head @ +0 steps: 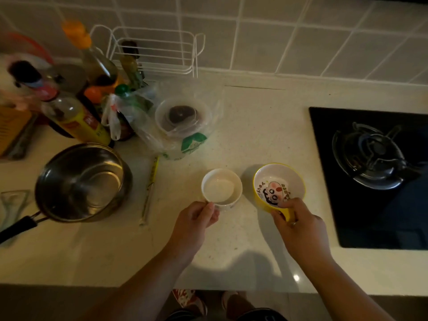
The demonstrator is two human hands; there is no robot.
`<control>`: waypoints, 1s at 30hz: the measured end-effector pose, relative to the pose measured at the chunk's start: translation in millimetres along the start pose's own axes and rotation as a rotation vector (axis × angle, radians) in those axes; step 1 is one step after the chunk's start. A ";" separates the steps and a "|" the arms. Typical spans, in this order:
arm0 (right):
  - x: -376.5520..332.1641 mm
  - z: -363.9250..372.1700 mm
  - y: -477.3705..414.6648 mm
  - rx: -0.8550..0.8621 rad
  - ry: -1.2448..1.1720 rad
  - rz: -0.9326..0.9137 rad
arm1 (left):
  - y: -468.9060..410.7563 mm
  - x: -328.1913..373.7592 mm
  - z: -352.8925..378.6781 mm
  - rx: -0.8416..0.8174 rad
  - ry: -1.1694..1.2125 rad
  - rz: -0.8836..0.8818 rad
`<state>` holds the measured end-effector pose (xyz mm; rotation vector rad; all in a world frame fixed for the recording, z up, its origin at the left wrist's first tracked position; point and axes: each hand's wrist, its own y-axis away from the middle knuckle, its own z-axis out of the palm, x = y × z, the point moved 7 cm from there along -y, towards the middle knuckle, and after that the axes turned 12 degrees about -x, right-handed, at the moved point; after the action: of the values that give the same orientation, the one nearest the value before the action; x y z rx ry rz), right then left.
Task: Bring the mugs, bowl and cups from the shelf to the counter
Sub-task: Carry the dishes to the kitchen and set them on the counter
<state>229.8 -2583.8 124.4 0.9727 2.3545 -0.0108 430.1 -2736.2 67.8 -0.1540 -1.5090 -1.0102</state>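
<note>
A white mug (221, 188) stands on the pale counter (254, 135) near its middle, its inside bare. My left hand (196, 220) grips it at the near side, where the handle is hidden under my fingers. Just to its right sits a yellow mug (278, 185) with a white inside and a cartoon face printed on the bottom. My right hand (298, 225) is closed around that mug's yellow handle at the near rim. Both mugs are upright and close together, a small gap between them.
A steel saucepan (83, 181) with a black handle stands at the left. Behind it are several bottles (76, 119), a plastic bag with a lidded container (183, 117), and a white wire rack (157, 52). A wrapped chopstick pair (149, 191) lies nearby. A black gas hob (375, 163) fills the right.
</note>
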 end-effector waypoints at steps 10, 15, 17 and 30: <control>7.3 -3.4 -40.9 -0.053 -0.020 -0.013 | -27.2 0.7 15.4 0.042 0.115 0.012; 10.3 -2.5 -53.0 -0.076 -0.020 -0.012 | -41.5 5.4 21.0 0.119 0.015 0.031; 12.2 -2.2 -55.8 -0.076 -0.015 -0.017 | -46.2 5.0 20.3 0.144 -0.048 0.024; 20.3 -3.1 -69.6 -0.052 -0.034 -0.034 | -55.5 19.8 30.1 0.242 -0.307 0.037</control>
<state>171.7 -2621.1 102.0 0.9011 2.3284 0.0201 368.3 -2759.1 61.6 -0.1694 -1.8882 -0.7915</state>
